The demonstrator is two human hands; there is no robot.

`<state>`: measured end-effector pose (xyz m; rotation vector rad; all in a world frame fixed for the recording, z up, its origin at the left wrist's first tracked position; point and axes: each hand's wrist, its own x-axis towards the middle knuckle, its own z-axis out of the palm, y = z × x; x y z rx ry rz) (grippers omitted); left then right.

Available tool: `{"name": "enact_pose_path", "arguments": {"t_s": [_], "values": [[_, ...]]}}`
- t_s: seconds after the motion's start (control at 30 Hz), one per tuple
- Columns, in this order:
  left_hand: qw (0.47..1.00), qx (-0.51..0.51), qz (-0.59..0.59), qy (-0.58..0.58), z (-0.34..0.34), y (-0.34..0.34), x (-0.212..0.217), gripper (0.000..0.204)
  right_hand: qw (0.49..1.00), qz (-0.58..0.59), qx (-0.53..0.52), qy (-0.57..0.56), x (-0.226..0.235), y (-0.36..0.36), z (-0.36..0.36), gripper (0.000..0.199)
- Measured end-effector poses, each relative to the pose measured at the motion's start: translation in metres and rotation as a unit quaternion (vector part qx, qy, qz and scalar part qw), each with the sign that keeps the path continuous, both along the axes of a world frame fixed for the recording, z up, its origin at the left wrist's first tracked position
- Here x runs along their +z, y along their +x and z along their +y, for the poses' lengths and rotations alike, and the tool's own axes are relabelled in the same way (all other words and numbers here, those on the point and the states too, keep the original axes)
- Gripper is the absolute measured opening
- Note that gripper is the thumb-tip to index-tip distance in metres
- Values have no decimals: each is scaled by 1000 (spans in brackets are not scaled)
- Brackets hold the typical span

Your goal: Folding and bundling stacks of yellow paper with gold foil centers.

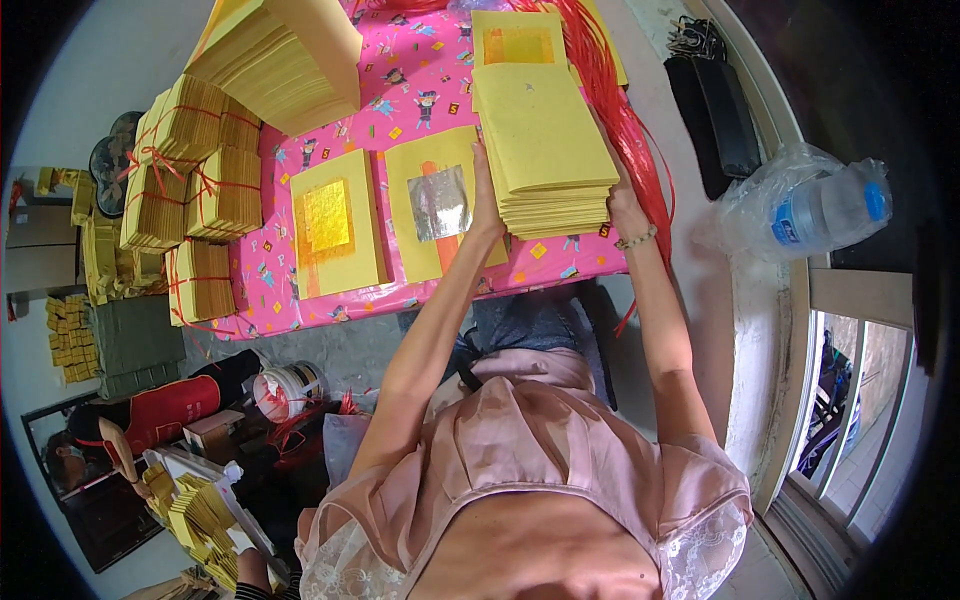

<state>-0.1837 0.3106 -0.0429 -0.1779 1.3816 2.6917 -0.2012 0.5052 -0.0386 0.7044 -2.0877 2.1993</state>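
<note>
Between my two hands is a thick stack of yellow joss paper (548, 130), its near edges fanned into several layers. My left hand (486, 200) presses against the stack's left side, and my right hand (626, 208), with a beaded bracelet at the wrist, grips the right side; some fingers are hidden by the paper. Just left of my left hand lies a yellow pile topped with a silver foil square (440, 203). Farther left is another pile with a gold foil square (327, 215). Behind the held stack, a further yellow sheet (520, 35) shows an orange-gold patch.
Red plastic strings (602, 70) trail along the table's right side. Tied yellow bundles (224, 190) and a tall paper stack (285, 70) stand at the left of the pink tablecloth (400, 95). A bagged water bottle (825, 212) sits right. Another person (165, 410) works at lower left.
</note>
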Motion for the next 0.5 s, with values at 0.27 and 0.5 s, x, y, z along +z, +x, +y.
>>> {"name": "enact_pose_path", "arguments": {"t_s": [0.27,0.5], "values": [[997,-19,-23,75,13,-2,15,74,999,-28,-12,-28,0,4,3,69],[998,-34,-11,44,7,-13,-13,74,997,-48,-16,-54,-2,4,1,69]]}}
